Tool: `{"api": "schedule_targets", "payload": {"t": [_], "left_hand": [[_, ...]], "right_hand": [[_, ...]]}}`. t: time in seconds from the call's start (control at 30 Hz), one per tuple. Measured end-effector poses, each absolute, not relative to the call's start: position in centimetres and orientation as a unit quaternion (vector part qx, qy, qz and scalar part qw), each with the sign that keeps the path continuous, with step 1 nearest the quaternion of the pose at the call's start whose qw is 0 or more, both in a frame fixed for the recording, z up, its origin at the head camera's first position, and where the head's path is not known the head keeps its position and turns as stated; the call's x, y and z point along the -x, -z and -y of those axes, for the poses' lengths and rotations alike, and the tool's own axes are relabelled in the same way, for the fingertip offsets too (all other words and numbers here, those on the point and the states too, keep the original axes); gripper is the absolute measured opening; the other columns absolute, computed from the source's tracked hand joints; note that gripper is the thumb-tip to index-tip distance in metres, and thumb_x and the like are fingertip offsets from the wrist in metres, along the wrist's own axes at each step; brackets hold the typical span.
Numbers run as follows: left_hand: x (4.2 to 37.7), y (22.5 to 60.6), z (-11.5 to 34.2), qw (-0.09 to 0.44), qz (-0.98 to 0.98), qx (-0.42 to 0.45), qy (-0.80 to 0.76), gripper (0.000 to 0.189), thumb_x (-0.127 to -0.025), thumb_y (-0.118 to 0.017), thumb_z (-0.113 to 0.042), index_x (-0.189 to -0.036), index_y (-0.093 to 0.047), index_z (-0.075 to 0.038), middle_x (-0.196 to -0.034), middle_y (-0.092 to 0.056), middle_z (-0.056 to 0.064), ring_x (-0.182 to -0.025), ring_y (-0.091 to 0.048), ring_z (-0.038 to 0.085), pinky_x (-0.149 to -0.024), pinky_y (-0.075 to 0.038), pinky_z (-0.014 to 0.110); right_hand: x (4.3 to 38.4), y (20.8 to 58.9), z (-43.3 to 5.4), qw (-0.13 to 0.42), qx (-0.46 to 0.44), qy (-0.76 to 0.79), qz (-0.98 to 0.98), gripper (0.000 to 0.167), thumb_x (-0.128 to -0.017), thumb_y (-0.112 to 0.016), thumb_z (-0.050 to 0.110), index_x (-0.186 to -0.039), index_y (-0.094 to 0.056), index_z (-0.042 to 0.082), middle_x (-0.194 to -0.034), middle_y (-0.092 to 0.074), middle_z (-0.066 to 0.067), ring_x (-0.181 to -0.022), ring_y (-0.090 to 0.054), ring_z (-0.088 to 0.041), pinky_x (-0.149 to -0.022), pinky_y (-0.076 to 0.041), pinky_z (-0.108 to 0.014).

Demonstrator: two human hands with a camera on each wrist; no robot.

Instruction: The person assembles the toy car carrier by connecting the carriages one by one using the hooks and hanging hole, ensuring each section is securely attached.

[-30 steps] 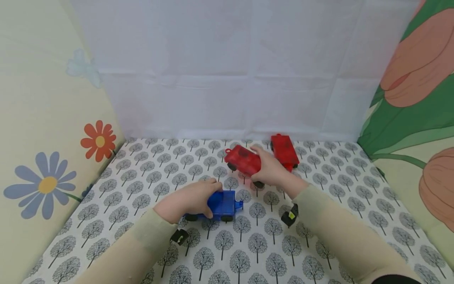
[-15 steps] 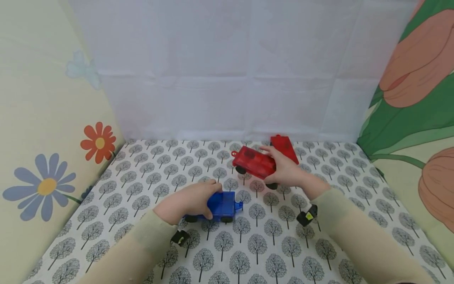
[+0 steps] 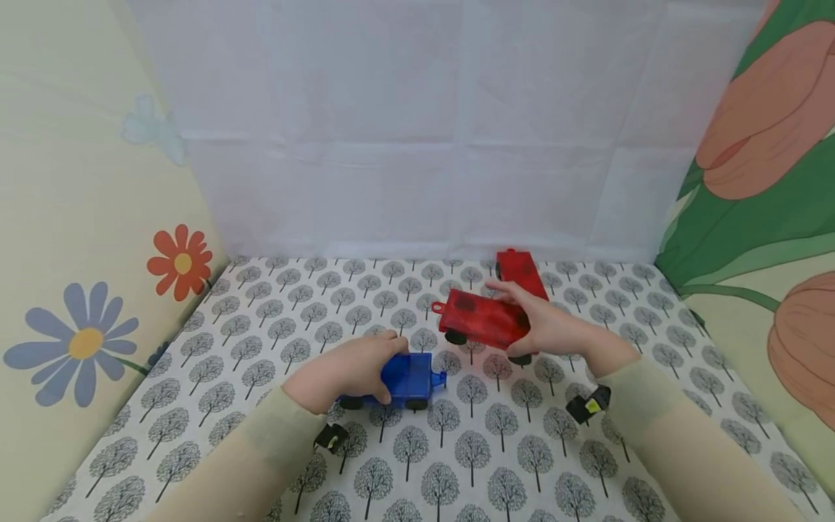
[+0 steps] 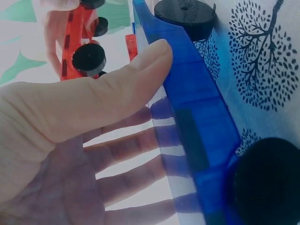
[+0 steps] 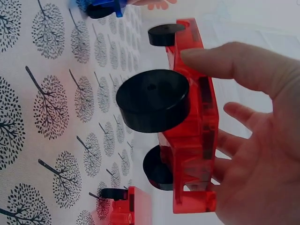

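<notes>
My left hand (image 3: 355, 368) grips a blue translucent toy wagon (image 3: 409, 378), which stands on its black wheels with its hook pointing right. In the left wrist view the thumb presses the blue wagon's near side (image 4: 197, 93) and the fingers reach across it. My right hand (image 3: 548, 322) holds a red translucent toy wagon (image 3: 479, 319) by its right end, thumb on one side and fingers on the other. Its ring points left, toward the blue wagon's hook. The right wrist view shows this red wagon (image 5: 194, 112) lifted off the cloth, black wheels hanging toward it.
A second red toy wagon (image 3: 522, 271) stands behind my right hand, partly covered by it. A tree-print cloth (image 3: 443, 449) covers the table. A white sheet (image 3: 391, 174) hangs at the back, with flower-printed panels (image 3: 65, 217) at both sides.
My right hand has moved right and toward me, carrying the red wagon with it and turning it nearly level with the blue one. The left hand and the blue wagon have stayed put.
</notes>
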State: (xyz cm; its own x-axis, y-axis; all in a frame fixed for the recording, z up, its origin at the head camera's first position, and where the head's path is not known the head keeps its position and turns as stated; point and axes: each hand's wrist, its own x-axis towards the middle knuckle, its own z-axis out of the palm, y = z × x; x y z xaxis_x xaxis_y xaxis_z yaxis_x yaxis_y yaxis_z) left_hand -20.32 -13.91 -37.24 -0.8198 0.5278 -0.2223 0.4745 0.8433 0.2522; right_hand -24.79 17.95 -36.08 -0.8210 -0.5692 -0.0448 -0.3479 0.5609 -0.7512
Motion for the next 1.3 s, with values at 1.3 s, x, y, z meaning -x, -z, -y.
{"api": "schedule_targets", "payload": {"t": [1.3], "left_hand": [[20.2, 37.1, 13.8, 0.144, -0.950, -0.258, -0.104, 0.064, -0.067, -0.092, -0.018, -0.122, -0.060, -0.013, -0.119, -0.059, 0.003, -0.113, -0.057, 0.025, -0.098, -0.045, 0.046]], "right_hand": [[23.1, 37.8, -19.5, 0.225, 0.316, 0.350, -0.853, 0.105, -0.069, -0.086, 0.004, -0.153, -0.031, 0.036, -0.147, -0.041, -0.005, -0.128, -0.040, -0.029, -0.103, -0.036, -0.056]]}}
